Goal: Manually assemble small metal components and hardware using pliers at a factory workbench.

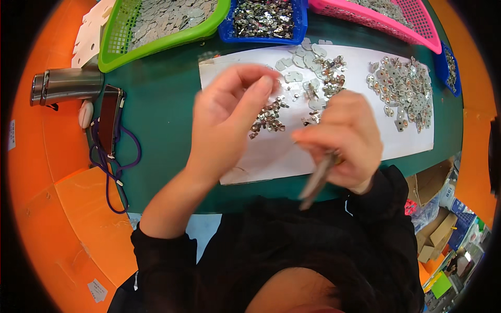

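My left hand point(227, 107) is raised over the white sheet point(271, 167), thumb and forefinger brought together. Whatever is between those fingertips is too small to make out. My right hand point(347, 138) is closed around a slim grey metal tool point(318, 180), blurred, its free end slanting down toward me. Below the left fingertips lies a heap of small shiny metal clips point(270, 117). Flat grey plates point(308, 58) are scattered beyond my hands, beside another pile of shiny clips point(334, 73). On the sheet's right side is a pile of grey plates with metal pieces on them point(404, 88).
Along the back stand a green basket point(162, 47) of grey plates, a blue bin point(263, 40) of metal pieces and a pink basket point(376, 26). A small blue tray point(450, 70) sits far right. On the left are a steel flask point(68, 87) and a phone point(110, 120) with a purple cord.
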`<state>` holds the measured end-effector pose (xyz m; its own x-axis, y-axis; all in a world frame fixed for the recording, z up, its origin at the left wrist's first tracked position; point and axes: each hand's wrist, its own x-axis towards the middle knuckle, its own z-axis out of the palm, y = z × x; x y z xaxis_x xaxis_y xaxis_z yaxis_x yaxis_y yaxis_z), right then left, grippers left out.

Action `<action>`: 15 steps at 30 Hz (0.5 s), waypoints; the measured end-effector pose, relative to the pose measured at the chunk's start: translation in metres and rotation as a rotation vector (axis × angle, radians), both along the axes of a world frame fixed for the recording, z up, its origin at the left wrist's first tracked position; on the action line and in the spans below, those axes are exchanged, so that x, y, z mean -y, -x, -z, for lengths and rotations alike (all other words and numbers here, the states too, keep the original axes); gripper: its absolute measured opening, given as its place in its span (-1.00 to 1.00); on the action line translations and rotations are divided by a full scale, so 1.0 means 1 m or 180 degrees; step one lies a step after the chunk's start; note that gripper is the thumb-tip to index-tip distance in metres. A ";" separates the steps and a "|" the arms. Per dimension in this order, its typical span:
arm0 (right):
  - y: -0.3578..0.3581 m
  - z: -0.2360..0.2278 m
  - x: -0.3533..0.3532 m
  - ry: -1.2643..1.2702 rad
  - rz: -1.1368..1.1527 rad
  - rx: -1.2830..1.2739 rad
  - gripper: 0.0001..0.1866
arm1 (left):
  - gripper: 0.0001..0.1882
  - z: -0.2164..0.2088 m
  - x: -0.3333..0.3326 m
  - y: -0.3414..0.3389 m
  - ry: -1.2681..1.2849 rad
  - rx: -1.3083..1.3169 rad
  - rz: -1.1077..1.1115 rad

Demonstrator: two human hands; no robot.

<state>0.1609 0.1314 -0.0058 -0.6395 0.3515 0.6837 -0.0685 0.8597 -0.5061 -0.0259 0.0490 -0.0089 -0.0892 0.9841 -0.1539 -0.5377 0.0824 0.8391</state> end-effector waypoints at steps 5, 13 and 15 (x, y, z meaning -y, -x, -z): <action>-0.018 0.004 -0.016 0.0645 0.0657 -0.0417 -0.74 | -0.81 0.016 -0.047 0.006 -0.0563 -0.5394 -0.0988; -0.022 0.011 -0.020 0.0962 0.0735 -0.0490 -0.83 | -0.81 0.022 -0.061 -0.007 -0.0054 -0.5432 -0.0600; -0.021 0.011 -0.018 0.1233 0.0776 -0.0372 -0.84 | -0.82 0.024 -0.060 -0.006 -0.0057 -0.5314 -0.0539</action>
